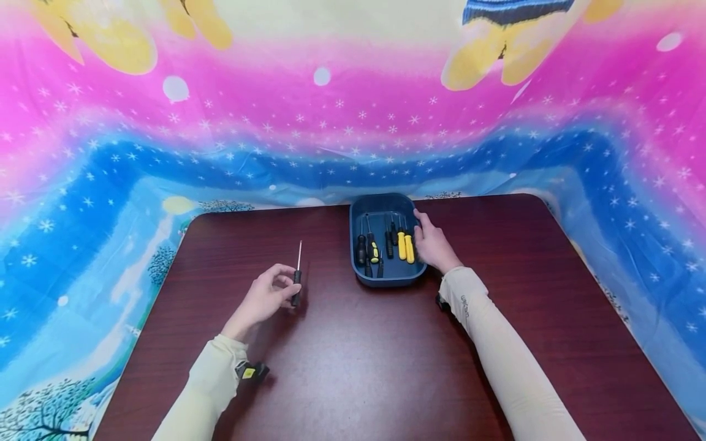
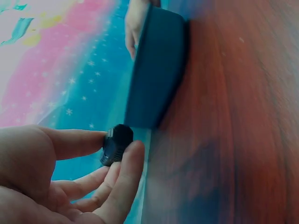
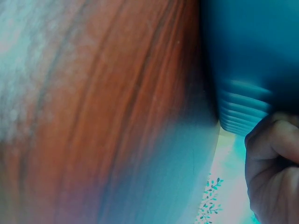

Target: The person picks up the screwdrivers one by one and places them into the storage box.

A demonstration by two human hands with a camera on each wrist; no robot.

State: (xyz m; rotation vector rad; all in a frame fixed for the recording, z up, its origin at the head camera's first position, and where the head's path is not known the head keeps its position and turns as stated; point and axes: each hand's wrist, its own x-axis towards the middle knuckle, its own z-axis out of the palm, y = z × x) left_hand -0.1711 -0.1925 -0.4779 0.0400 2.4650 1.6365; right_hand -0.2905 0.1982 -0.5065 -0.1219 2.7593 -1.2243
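My left hand [image 1: 269,293] pinches a screwdriver [image 1: 296,289] by its black handle between thumb and fingers. The thin shaft points up and away, above the left half of the table. From the left wrist view, the butt of the black handle [image 2: 117,144] faces the camera. My right hand [image 1: 437,246] grips the right wall of a dark blue plastic bin [image 1: 388,282], and curled fingers [image 3: 275,140] show beside it in the right wrist view. Inside the bin lie several screwdrivers, including two with yellow handles [image 1: 409,249] and a black-and-yellow one [image 1: 374,250].
The bin stands near the far edge of a dark red-brown wooden table [image 1: 342,367]. A patterned pink and blue cloth [image 1: 331,135] hangs behind the table and along both sides.
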